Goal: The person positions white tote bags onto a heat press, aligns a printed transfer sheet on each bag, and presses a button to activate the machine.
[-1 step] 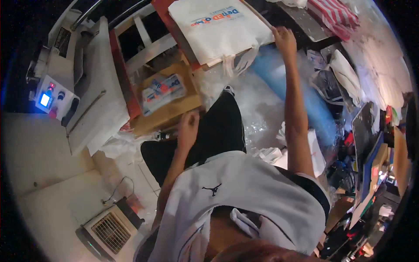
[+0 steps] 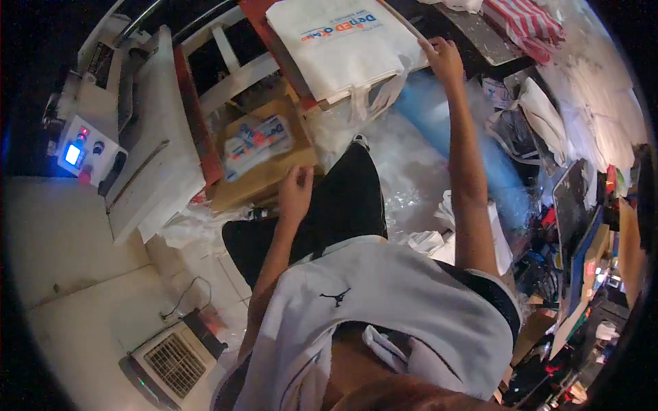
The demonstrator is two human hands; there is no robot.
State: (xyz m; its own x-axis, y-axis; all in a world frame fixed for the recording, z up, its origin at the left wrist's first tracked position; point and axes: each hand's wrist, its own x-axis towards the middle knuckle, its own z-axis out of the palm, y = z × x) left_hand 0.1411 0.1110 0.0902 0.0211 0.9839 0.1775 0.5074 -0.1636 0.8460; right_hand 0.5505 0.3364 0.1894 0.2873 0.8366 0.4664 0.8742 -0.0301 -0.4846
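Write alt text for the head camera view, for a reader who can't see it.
A person's right hand is at the right edge of a stack of white printed bags, while the left hand, loosely curled, is beside brown cardboard bearing a printed pack. At left, a screen glows blue-white.

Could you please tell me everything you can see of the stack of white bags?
The stack of white bags lies flat at the top of the view, its layers showing along the near edge. The bags look like thin, matte fabric. Blue and orange print marks the top one, and pale loop handles hang over the near edge. A red strip runs along its left side. The right hand has its fingertips at the right edge; whether they pinch it is unclear.
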